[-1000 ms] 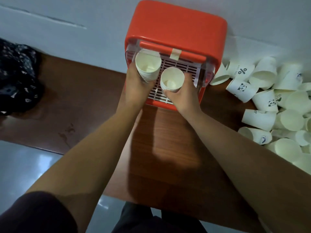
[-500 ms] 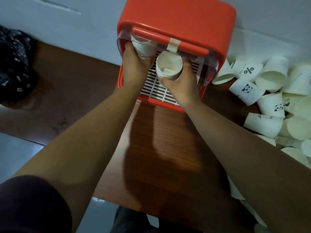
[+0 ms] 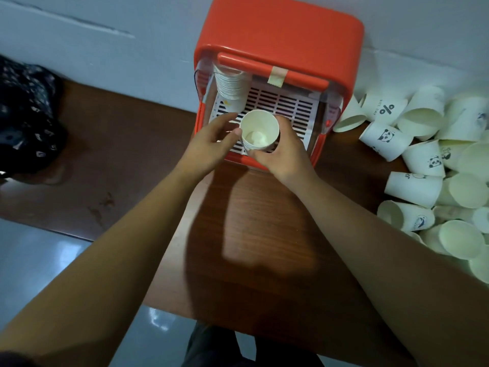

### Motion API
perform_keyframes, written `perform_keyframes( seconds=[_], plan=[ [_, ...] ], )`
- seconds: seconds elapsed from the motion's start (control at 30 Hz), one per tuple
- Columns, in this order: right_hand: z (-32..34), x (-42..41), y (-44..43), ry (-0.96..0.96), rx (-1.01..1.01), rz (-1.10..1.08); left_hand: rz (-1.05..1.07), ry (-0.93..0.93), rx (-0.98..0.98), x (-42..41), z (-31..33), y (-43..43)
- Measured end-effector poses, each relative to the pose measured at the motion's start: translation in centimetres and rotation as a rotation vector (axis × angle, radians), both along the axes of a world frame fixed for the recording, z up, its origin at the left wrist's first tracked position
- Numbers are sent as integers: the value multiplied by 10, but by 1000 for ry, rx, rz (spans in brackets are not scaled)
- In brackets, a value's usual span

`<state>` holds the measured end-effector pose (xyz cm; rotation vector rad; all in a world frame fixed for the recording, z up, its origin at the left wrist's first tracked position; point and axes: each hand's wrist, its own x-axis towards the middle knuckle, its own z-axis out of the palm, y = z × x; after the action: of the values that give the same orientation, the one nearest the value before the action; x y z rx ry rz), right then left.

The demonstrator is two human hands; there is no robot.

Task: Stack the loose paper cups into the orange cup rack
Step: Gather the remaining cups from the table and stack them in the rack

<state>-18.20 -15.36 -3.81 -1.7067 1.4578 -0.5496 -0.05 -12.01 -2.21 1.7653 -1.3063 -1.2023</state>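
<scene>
The orange cup rack (image 3: pixel 277 38) stood at the desk's (image 3: pixel 251 221) far edge, against the wall. A stack of cups (image 3: pixel 230 84) sat in its left side. Over the white slotted tray (image 3: pixel 285 107) at the rack's front, the right hand (image 3: pixel 285 157) gripped an upright paper cup (image 3: pixel 259 133), fingers curled round its wall. The left hand (image 3: pixel 211 139) was just beside it, fingers (image 3: pixel 225 119) loosely spread and holding nothing. Loose cups (image 3: pixel 423 160) lay heaped along the desk's right edge.
</scene>
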Motion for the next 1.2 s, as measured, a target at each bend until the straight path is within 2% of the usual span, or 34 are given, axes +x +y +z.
perform_keyframes(
  seconds=[0.1,0.27,0.33,0.4,0.5,0.67,0.8,0.97,1.13,1.2],
  plan=[
    [8,3,4,47,16,-5,-78,-82,-25,0,4,-2],
    [52,-11,23,139,46,11,47,-183,-40,0,21,10],
    [78,-31,41,123,13,-33,45,-191,-82,-2,31,22],
    [97,-61,68,196,14,-80,9,-179,-104,-13,39,37],
    [108,-116,111,343,46,-247,-151,-139,-100,-48,49,59],
    [120,-197,174,391,68,-483,-528,-101,-83,-124,62,76],
    [122,-243,211,443,88,-555,-725,-156,-27,-186,71,84],
    [101,-280,236,502,132,-548,-856,-337,-32,-247,43,93],
    [75,-304,223,585,146,-386,-1128,-502,-314,-285,0,97],
    [63,-309,212,581,100,-323,-1215,-586,-369,-294,-10,99]
  ],
)
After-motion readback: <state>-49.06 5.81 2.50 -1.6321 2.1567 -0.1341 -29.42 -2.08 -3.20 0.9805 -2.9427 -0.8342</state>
